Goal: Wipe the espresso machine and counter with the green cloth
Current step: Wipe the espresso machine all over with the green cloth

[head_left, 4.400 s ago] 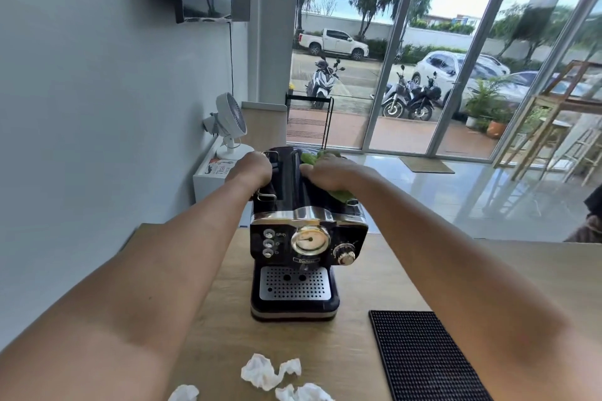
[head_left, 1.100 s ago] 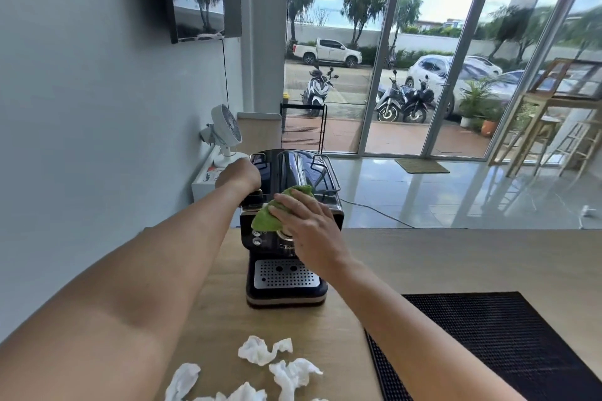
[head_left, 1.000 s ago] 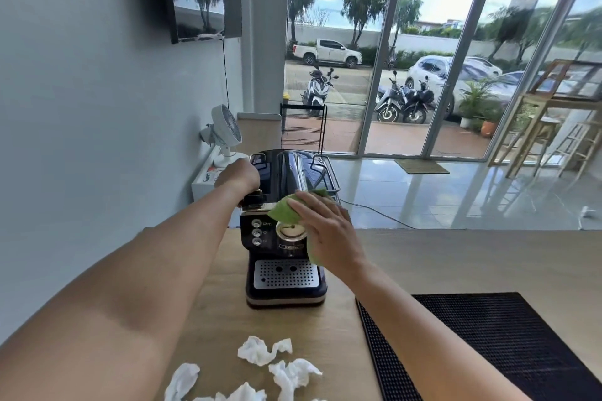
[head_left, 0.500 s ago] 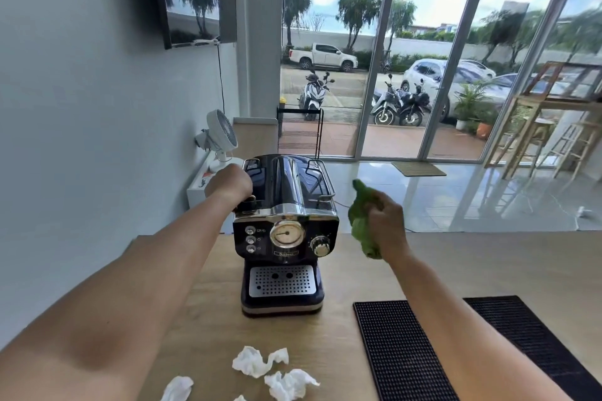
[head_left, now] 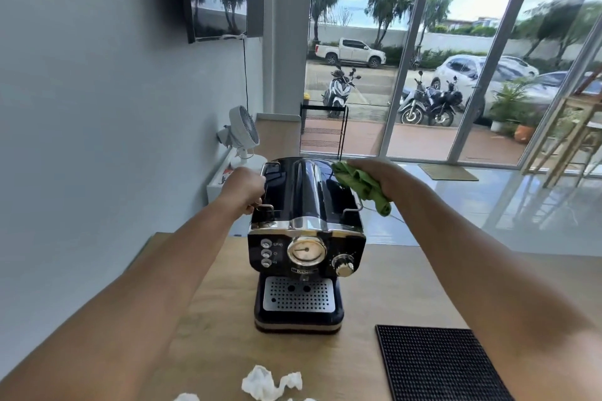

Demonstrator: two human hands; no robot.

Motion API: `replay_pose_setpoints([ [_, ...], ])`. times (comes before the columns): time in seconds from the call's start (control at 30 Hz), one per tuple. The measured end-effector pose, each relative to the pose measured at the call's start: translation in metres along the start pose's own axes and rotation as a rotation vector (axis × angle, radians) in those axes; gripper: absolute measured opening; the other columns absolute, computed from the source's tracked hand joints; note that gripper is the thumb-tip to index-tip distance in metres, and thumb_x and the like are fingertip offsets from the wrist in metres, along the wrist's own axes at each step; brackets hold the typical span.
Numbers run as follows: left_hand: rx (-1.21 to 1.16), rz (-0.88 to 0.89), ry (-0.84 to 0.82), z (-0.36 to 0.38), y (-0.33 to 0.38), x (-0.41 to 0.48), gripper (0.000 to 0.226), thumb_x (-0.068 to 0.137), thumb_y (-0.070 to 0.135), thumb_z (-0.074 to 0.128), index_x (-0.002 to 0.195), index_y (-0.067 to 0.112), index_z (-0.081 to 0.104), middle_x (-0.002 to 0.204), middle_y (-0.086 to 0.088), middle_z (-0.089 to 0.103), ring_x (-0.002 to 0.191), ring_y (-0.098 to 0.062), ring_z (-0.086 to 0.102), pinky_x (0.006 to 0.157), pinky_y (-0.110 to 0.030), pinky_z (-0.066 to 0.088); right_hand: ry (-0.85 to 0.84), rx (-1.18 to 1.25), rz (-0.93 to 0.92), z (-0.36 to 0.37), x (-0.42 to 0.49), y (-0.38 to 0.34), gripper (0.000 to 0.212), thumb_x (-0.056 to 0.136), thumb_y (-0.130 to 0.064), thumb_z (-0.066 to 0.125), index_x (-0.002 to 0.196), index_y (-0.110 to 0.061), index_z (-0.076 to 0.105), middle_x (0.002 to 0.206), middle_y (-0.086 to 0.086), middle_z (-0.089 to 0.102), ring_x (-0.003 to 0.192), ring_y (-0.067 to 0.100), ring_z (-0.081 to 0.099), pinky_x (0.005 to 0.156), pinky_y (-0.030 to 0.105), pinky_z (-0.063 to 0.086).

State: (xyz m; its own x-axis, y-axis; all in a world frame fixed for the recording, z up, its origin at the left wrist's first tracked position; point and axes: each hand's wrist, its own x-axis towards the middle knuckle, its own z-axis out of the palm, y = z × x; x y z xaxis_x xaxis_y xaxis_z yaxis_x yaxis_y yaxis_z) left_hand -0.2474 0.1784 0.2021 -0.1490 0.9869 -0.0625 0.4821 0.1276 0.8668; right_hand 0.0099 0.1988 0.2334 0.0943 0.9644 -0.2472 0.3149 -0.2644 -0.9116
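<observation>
A black and chrome espresso machine (head_left: 304, 238) stands on the wooden counter (head_left: 400, 286), its gauge and knobs facing me. My left hand (head_left: 244, 189) grips the chrome rail on the machine's top left edge. My right hand (head_left: 381, 172) holds the bunched green cloth (head_left: 361, 184) against the machine's upper right side, near its back corner. The cloth hangs down over the right rail.
Crumpled white tissues (head_left: 270, 384) lie on the counter in front of the machine. A black rubber mat (head_left: 436, 365) lies at the front right. A small white fan (head_left: 242, 130) stands behind, by the grey wall. Glass doors are beyond.
My right hand moved the green cloth from the machine's front panel out to the right, then up and back onto the top right side. The left hand kept its grip.
</observation>
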Motion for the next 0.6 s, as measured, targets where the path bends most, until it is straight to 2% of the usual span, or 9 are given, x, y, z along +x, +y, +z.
replay_pose_setpoints([
  [0.17, -0.08, -0.072, -0.037, -0.001, 0.002, 0.006, 0.018, 0.097, 0.007, 0.04, 0.09, 0.013, 0.057, 0.067, -0.008, 0.048, 0.048, -0.017, 0.04, 0.043, -0.022, 0.035, -0.017, 0.062, 0.0, 0.001, 0.016, 0.003, 0.024, 0.094, -0.025, 0.06, 0.078, -0.007, 0.062, 0.05, 0.004, 0.059, 0.034, 0.013, 0.053, 0.036, 0.02, 0.042],
  [0.23, -0.042, -0.072, -0.044, -0.003, 0.004, 0.013, 0.014, 0.098, 0.01, 0.042, 0.096, 0.014, 0.055, 0.068, -0.007, 0.048, 0.048, -0.016, 0.04, 0.039, -0.023, 0.04, -0.006, 0.091, -0.01, 0.001, 0.011, 0.004, 0.025, 0.093, -0.024, 0.061, 0.076, -0.006, 0.062, 0.048, 0.005, 0.058, 0.033, 0.014, 0.052, 0.035, 0.02, 0.041],
  [0.33, 0.07, 0.004, -0.034, -0.008, 0.007, 0.028, 0.018, 0.095, 0.011, 0.048, 0.1, 0.011, 0.065, 0.069, -0.012, 0.053, 0.05, -0.021, 0.046, 0.048, -0.023, 0.038, -0.038, 0.129, -0.007, -0.001, -0.01, 0.006, 0.029, 0.096, -0.022, 0.057, 0.073, -0.005, 0.061, 0.042, 0.004, 0.057, 0.029, 0.013, 0.049, 0.032, 0.016, 0.038],
  [0.4, 0.206, 0.086, -0.07, -0.01, 0.012, 0.034, 0.022, 0.093, 0.011, 0.05, 0.101, 0.008, 0.071, 0.08, -0.025, 0.063, 0.064, -0.03, 0.057, 0.052, -0.024, 0.032, -0.089, 0.165, -0.003, -0.002, -0.031, 0.009, 0.028, 0.098, -0.019, 0.051, 0.08, -0.001, 0.063, 0.047, 0.006, 0.061, 0.028, 0.011, 0.05, 0.031, 0.014, 0.037],
  [0.43, 0.271, 0.122, -0.081, -0.01, 0.017, 0.034, 0.024, 0.093, 0.012, 0.051, 0.106, 0.009, 0.072, 0.093, -0.029, 0.067, 0.067, -0.031, 0.057, 0.051, -0.024, 0.03, -0.121, 0.195, 0.003, -0.002, -0.043, 0.01, 0.028, 0.099, -0.017, 0.047, 0.083, 0.0, 0.063, 0.05, 0.007, 0.063, 0.028, 0.011, 0.05, 0.03, 0.014, 0.036],
  [0.47, 0.322, 0.145, -0.09, -0.009, 0.022, 0.036, 0.025, 0.094, 0.014, 0.052, 0.11, 0.011, 0.071, 0.103, -0.026, 0.067, 0.062, -0.028, 0.052, 0.051, -0.023, 0.028, -0.15, 0.24, 0.013, -0.003, -0.054, 0.011, 0.029, 0.1, -0.016, 0.044, 0.083, 0.001, 0.062, 0.05, 0.007, 0.064, 0.029, 0.01, 0.051, 0.03, 0.014, 0.037],
  [0.5, 0.354, 0.153, -0.1, -0.008, 0.028, 0.038, 0.026, 0.095, 0.016, 0.052, 0.113, 0.012, 0.07, 0.101, -0.022, 0.068, 0.055, -0.022, 0.044, 0.05, -0.023, 0.027, -0.172, 0.279, 0.021, -0.002, -0.065, 0.013, 0.031, 0.101, -0.014, 0.042, 0.081, 0.0, 0.061, 0.047, 0.006, 0.064, 0.029, 0.009, 0.052, 0.029, 0.014, 0.037],
  [0.53, 0.379, 0.154, -0.114, -0.006, 0.033, 0.042, 0.025, 0.095, 0.017, 0.052, 0.113, 0.014, 0.07, 0.087, -0.018, 0.067, 0.05, -0.016, 0.037, 0.049, -0.023, 0.025, -0.182, 0.314, 0.03, -0.001, -0.075, 0.015, 0.032, 0.101, -0.013, 0.041, 0.078, -0.002, 0.059, 0.044, 0.005, 0.062, 0.028, 0.008, 0.052, 0.029, 0.014, 0.037],
  [0.6, 0.41, 0.123, -0.147, -0.004, 0.04, 0.051, 0.023, 0.096, 0.019, 0.054, 0.109, 0.018, 0.072, 0.06, -0.004, 0.051, 0.046, -0.013, 0.031, 0.045, -0.02, 0.024, -0.206, 0.378, 0.047, 0.005, -0.094, 0.018, 0.032, 0.1, -0.012, 0.042, 0.073, -0.004, 0.059, 0.039, 0.003, 0.058, 0.028, 0.008, 0.052, 0.029, 0.014, 0.037],
])
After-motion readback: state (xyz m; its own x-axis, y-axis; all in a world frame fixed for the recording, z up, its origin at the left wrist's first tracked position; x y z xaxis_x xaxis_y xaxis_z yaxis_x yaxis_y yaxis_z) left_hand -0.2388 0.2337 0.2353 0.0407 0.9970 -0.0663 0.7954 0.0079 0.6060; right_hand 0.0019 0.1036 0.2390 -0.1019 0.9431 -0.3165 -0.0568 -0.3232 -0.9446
